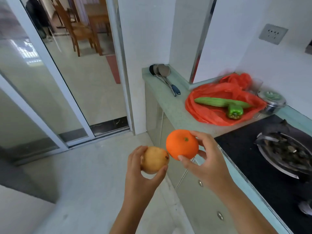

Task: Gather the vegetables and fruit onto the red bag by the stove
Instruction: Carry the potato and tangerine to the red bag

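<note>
A red plastic bag [207, 115] lies spread on the pale green counter, left of the black stove [253, 149]. On the bag rest a long green gourd [217, 101] and a green bell pepper [235, 112], touching each other. My right hand [205, 159] grips an orange [182, 144] in the air, in front of the counter's edge and short of the bag. My left hand [143, 173] holds a yellow-brown pear [154, 159] just left of the orange, over the floor.
Ladles with dark handles [163, 73] lie at the counter's far end. A steel lidded tin [271, 100] and a glass [256, 84] stand behind the bag. A wok [287, 152] sits on the stove. A sliding glass door [50, 81] is at the left.
</note>
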A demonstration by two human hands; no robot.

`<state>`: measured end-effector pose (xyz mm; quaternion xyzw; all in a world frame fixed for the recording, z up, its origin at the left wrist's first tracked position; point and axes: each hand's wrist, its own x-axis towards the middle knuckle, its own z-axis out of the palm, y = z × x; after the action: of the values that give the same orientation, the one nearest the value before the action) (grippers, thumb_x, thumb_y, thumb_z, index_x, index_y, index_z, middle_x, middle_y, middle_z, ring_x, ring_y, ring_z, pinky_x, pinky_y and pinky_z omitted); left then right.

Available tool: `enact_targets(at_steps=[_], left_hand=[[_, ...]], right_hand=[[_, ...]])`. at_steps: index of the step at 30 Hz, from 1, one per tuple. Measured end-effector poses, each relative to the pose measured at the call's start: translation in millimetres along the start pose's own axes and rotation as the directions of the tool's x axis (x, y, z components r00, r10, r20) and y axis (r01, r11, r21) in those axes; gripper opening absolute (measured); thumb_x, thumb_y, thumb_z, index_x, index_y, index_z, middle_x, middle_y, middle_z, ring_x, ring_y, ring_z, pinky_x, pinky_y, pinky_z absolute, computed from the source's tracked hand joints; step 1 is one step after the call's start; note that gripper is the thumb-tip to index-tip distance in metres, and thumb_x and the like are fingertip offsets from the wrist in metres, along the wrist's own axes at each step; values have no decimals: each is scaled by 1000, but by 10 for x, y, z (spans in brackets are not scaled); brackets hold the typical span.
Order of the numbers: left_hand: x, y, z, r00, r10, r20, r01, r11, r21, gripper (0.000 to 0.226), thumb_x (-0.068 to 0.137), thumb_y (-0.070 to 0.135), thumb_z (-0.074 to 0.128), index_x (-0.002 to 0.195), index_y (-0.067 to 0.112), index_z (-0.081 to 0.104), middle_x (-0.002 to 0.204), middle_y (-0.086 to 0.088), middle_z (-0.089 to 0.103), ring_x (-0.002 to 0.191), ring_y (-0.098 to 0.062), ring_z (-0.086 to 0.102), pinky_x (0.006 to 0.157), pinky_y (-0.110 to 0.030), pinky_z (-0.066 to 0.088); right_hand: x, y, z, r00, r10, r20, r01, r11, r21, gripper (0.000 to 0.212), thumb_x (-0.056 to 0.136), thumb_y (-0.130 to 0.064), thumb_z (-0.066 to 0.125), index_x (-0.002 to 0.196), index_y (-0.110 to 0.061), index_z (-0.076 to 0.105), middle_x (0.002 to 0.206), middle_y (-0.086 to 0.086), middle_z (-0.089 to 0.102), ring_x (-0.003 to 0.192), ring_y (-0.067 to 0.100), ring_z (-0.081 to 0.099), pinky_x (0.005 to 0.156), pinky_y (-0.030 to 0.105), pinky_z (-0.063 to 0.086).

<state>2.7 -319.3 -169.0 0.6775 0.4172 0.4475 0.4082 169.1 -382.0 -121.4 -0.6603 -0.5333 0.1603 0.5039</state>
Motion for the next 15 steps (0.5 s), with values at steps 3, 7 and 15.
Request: enact_targets(at_steps=[3, 7, 15], left_hand=[[206, -122, 57, 1000, -11, -7, 11, 1000, 6, 59, 58, 53, 67, 111, 46, 44, 121, 18, 46, 111, -1, 47, 86, -27, 46], [623, -297, 216, 1000, -21, 8, 20, 999, 36, 60, 57, 56, 67, 111, 49, 42, 119, 25, 44, 110, 2, 45, 86, -29, 48], [2010, -352, 830, 987, 111, 117, -123, 988, 99, 62, 61, 54, 69, 115, 51, 38, 127, 12, 45, 116, -4, 45, 88, -34, 49]], right_hand=[[227, 152, 79, 1000, 13, 0, -13, 1000, 19, 62, 65, -44, 67, 121, -29, 45, 121, -11, 46, 112, 6, 46, 84, 19, 48], [655, 432, 160, 999, 32, -24, -31, 998, 46, 61, 64, -44, 68, 119, -32, 45, 120, -10, 46, 111, 4, 47, 82, 18, 48], [1815, 977, 11, 984, 48, -171, -43, 998, 35, 57, 64, -48, 66, 116, -40, 42, 118, -19, 44, 108, 3, 47, 80, 17, 47]])
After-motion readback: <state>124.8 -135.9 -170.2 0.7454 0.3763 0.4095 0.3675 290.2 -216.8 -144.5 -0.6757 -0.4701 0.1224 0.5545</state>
